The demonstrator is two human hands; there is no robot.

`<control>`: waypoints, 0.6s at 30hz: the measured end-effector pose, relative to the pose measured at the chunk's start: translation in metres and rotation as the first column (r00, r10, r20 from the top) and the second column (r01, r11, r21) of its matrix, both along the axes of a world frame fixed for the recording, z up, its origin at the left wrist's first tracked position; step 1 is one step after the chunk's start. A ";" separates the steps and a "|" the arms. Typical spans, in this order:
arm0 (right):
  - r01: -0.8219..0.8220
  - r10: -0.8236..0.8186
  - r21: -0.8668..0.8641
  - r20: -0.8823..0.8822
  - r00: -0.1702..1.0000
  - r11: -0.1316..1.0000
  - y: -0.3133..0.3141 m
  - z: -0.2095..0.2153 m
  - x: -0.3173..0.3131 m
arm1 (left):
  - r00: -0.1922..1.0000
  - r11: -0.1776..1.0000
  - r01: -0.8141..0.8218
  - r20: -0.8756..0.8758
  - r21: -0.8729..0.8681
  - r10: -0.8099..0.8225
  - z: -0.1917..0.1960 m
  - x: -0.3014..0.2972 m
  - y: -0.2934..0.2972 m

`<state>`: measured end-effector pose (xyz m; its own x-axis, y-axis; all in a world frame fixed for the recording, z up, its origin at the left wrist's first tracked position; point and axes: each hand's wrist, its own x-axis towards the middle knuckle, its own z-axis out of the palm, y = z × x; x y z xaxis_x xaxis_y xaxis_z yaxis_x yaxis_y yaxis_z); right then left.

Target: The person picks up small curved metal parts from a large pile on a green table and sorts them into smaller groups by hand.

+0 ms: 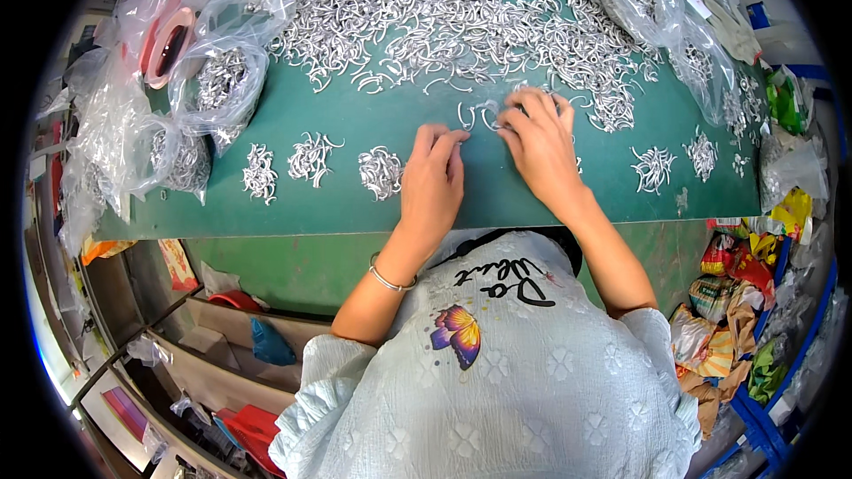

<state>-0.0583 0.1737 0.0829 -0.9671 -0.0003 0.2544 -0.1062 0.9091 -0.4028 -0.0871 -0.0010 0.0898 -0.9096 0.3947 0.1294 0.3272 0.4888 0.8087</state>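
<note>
A large heap of small silver metal hooks (461,9) covers the far part of the green table (346,124). My right hand (540,137) lies at the heap's near edge, its fingertips on a few loose hooks (479,113). My left hand (432,179) rests flat on the green surface just left of it, fingers pointing toward those same hooks. Whether either hand pinches a hook is hidden by the fingers. Small sorted bunches of hooks (380,170) lie in a row to the left of my left hand.
Clear plastic bags of hooks (217,80) pile up at the table's left, with tape rolls (169,40) behind. More bags (648,0) and small bunches (654,167) sit at the right. Crumpled wrappers (737,302) fill a bin at the lower right. Shelves (177,364) stand lower left.
</note>
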 end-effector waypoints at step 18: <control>-0.009 0.012 -0.080 0.030 0.999 0.997 0.018 0.023 0.018 | 0.975 0.995 0.000 -0.221 0.095 0.021 0.004 -0.006 0.006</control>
